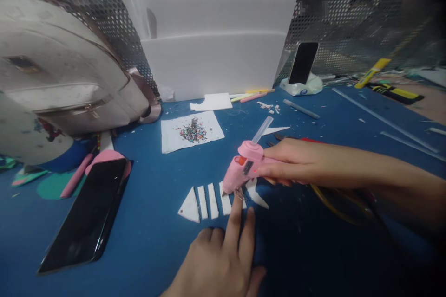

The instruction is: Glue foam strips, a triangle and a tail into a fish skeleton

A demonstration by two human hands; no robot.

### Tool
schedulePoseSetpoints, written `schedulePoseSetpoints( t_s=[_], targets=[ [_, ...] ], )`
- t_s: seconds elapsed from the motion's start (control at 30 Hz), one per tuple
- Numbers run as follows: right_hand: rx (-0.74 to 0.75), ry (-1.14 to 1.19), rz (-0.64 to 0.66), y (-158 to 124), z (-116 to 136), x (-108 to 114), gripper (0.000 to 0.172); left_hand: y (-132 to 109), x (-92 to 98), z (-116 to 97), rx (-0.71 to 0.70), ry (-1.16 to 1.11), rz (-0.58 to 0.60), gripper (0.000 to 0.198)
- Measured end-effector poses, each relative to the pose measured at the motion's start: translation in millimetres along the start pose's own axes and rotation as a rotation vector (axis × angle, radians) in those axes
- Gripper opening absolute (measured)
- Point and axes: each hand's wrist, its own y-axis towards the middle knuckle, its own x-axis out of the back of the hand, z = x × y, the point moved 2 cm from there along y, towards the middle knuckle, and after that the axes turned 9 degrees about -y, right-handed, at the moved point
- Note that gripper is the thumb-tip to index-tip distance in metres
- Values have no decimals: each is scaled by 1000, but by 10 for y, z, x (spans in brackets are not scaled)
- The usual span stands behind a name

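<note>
My right hand is wrapped round the handle of a pink glue gun, with a clear glue stick rising from its back. The gun's nozzle points down at the row of white foam pieces. My left hand lies low on the table, its index and middle fingers stretched towards the pieces, the index fingertip close to the nozzle. In the row are a triangular head piece, several narrow strips and a forked tail piece. The gun and fingertip partly hide the strips near the tail.
A black phone lies left, below a pale backpack. White paper bears colourful bits. White boards stand behind. Another phone leans at the back. Yellow cutters lie right; yellow-handled scissors sit below my right forearm.
</note>
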Motion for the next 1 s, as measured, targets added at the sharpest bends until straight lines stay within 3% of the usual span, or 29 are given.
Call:
schedulePoseSetpoints(
  t_s=[0.53,0.67,1.0],
  targets=[
    [29,-21,-16,-16,13,34,48,-8,28,-20,-11,22,2,77],
    [9,-21,-5,-29,-13,45,47,13,78,-29,20,58,49,76],
    [-33,28,5,-40,-23,45,42,28,120,-33,36,63,41,78]
  ],
)
